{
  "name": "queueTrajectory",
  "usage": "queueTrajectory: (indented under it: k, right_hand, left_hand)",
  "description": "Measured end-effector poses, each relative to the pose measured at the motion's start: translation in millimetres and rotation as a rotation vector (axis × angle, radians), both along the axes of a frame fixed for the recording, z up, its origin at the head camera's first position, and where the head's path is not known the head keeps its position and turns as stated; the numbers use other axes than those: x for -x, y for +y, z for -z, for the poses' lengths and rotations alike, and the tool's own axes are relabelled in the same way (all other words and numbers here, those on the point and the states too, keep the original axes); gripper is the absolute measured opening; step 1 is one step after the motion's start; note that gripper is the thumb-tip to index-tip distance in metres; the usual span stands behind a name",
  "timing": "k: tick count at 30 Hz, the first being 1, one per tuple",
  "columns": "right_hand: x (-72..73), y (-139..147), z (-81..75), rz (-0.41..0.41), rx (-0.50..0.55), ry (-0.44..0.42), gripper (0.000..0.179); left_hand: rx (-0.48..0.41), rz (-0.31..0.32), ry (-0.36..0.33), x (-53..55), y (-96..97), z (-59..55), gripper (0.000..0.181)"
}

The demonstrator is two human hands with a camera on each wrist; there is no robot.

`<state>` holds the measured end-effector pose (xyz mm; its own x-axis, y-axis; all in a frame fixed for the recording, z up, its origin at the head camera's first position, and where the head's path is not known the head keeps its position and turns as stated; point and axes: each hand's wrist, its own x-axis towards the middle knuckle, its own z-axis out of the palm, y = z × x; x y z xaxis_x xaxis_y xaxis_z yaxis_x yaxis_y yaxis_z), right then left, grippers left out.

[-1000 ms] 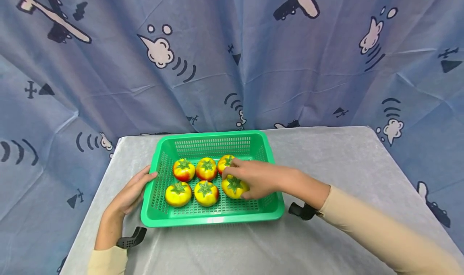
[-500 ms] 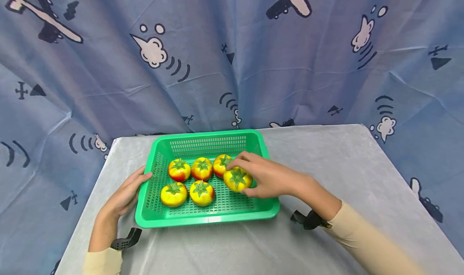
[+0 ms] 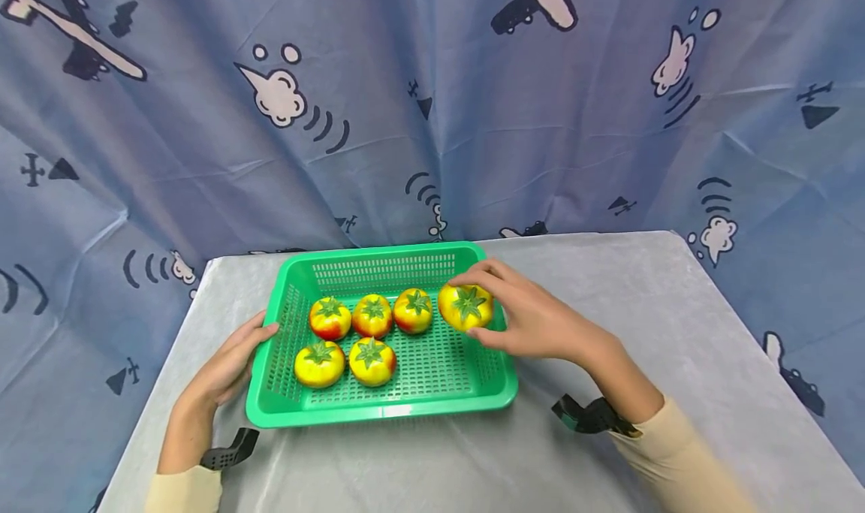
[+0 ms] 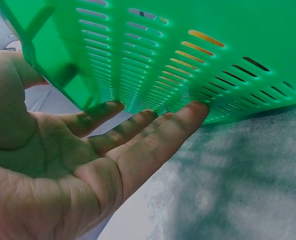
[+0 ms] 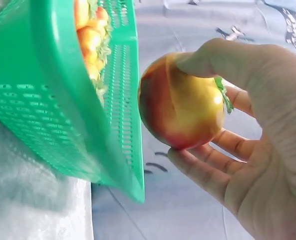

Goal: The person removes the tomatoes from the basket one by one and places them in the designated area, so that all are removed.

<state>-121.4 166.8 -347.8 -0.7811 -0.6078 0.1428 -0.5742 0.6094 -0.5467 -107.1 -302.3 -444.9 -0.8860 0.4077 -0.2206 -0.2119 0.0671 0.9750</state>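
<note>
Between the thumb and fingers of my right hand [image 3: 534, 314] is a yellow-and-red tomato [image 3: 465, 308] with a green star-shaped leaf top. It is raised at the right end of a green plastic basket [image 3: 388, 411]. The right wrist view shows this tomato [image 5: 182, 107] gripped at its sides, clear of the basket wall [image 5: 63, 120]. My left hand [image 3: 226, 363] holds the basket's left side, its thumb over the rim. In the left wrist view, fingertips [image 4: 195, 111] touch the slotted outer wall. Several similar tomatoes [image 3: 372, 363] sit in the basket in two rows.
The basket stands on a table with a grey cloth [image 3: 608, 288]. Behind the table hangs a blue curtain [image 3: 378, 122] with airplane prints. Bare cloth lies to the right of the basket and in front of it.
My right hand has lifted the tomato from the front row and moved it up and rightward, leaving a gap there. My left hand keeps its hold on the basket. The head view has shifted slightly.
</note>
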Motion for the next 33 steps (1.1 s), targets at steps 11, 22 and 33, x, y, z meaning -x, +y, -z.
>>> queueTrajectory:
  k: [11,22,33]
  right_hand:
    - [-8.0,33,14.8,0.172,0.151,0.042,0.067]
    - [-8.4,55,36.8,0.348,0.215,0.071,0.064]
    - [2.7,70,64.5,0.399,0.229,0.065,0.064]
  left_hand:
    - [0.000,0.013,0.005,-1.3,0.1,1.4,0.071]
    - [0.002,0.003,0.005,-0.1,0.6,-0.4,0.069]
    - [-0.006,0.018,0.011,2.5,-0.9,0.9,0.071]
